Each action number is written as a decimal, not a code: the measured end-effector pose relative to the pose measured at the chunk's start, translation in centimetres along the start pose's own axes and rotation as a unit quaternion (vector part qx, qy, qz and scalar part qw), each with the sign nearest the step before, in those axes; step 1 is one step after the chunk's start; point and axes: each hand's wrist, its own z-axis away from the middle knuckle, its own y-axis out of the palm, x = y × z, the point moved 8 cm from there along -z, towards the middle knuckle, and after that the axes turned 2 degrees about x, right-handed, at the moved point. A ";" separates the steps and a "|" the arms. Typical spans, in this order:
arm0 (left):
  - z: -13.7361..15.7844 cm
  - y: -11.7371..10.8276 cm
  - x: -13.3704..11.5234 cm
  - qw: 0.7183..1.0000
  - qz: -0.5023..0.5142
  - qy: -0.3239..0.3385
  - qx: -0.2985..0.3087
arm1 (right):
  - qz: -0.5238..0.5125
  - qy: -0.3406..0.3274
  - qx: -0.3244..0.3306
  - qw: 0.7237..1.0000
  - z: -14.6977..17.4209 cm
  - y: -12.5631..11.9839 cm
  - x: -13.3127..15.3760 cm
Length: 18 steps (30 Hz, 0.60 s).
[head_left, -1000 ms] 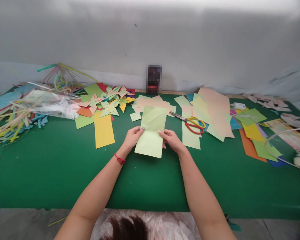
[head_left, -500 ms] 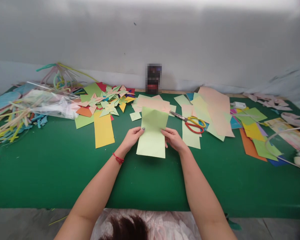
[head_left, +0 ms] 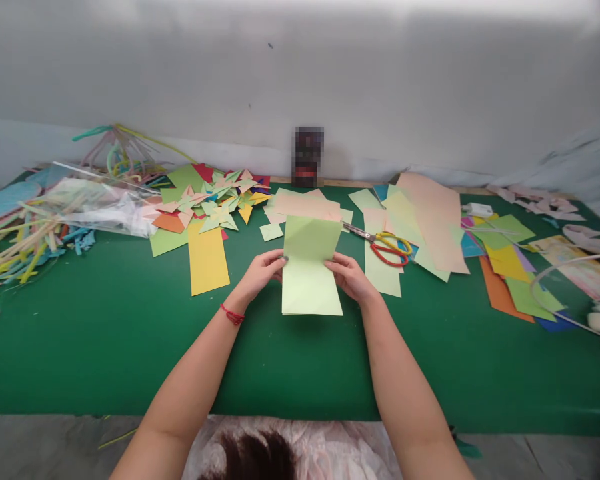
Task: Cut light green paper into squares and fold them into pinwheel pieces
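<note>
A sheet of light green paper is held up off the table between my two hands, bent across its middle so the upper half looks darker. My left hand pinches its left edge, thumb in front and fingers partly behind. On the opposite edge my right hand grips it the same way, with some fingers hidden behind the sheet. Scissors with red and yellow handles lie just beyond my right hand. Peach and pale green paper pieces lie behind the held sheet.
Folded paper shapes are heaped at the back left beside a yellow sheet. Coloured strips and clear plastic lie far left. Large peach paper and coloured sheets spread rightward, near a white cable. A blurred dark object stands against the wall.
The green sheet has shifted slightly right and its lower end has swung to the right. Both hands still hold its edges; the things on the table have not moved.
</note>
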 end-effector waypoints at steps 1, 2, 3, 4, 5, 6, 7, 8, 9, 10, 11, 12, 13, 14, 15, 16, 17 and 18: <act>0.0 0.1 -0.1 1.000 0.002 0.002 0.004 | -0.001 -0.004 -0.005 1.000 0.0 -0.1 0.0; 0.0 0.1 -0.2 1.000 0.003 0.004 0.007 | 0.000 -0.005 -0.008 1.000 0.0 -0.2 0.0; 0.0 0.1 -0.3 1.000 0.002 0.006 0.008 | 0.002 -0.003 -0.009 1.000 0.0 -0.3 -0.1; 0.1 0.1 -0.3 1.000 0.000 0.008 0.005 | 0.006 0.000 -0.012 1.000 0.0 -0.3 -0.1; 0.0 -0.1 -0.4 1.000 -0.004 0.009 -0.002 | 0.011 0.004 -0.013 1.000 0.0 -0.4 -0.2; 0.0 -0.2 -0.4 1.000 -0.009 0.010 -0.011 | 0.017 0.008 -0.012 1.000 0.0 -0.4 -0.2; 0.0 -0.4 -0.3 1.000 -0.012 0.011 -0.020 | 0.024 0.009 -0.011 1.000 0.0 -0.4 -0.2; 0.0 -0.5 -0.3 0.999 -0.013 0.012 -0.027 | 0.032 0.006 -0.009 0.999 0.0 -0.4 -0.2; 0.0 -0.6 -0.2 0.999 -0.013 0.013 -0.031 | 0.040 0.000 -0.008 0.999 0.0 -0.4 -0.1; 0.0 -0.7 -0.1 0.999 -0.010 0.013 -0.034 | 0.047 -0.007 -0.007 0.999 0.0 -0.5 0.0; -0.1 -0.7 -0.1 0.999 -0.007 0.012 -0.034 | 0.052 -0.015 -0.009 0.998 -0.1 -0.6 0.1; -0.1 -0.7 0.0 0.999 -0.002 0.010 -0.035 | 0.056 -0.023 -0.013 0.998 -0.1 -0.7 0.1; -0.1 -0.7 0.0 0.999 0.003 0.009 -0.036 | 0.058 -0.031 -0.019 0.998 -0.2 -0.8 0.2; -0.1 -0.7 0.0 0.999 0.010 0.008 -0.036 | 0.059 -0.038 -0.026 0.997 -0.3 -1.0 0.2; -0.1 -0.6 0.0 0.999 0.017 0.008 -0.037 | 0.060 -0.047 -0.034 0.996 -0.3 -1.1 0.3; -0.1 -0.4 0.0 0.999 0.021 0.008 -0.037 | 0.061 -0.057 -0.043 0.996 -0.4 -1.2 0.4; -0.1 -0.2 -0.1 0.999 0.022 0.007 -0.034 | 0.062 -0.067 -0.053 0.994 -0.4 -1.2 0.5; -0.1 0.0 -0.1 0.999 0.018 0.008 -0.031 | 0.062 -0.076 -0.061 0.993 -0.4 -1.3 0.6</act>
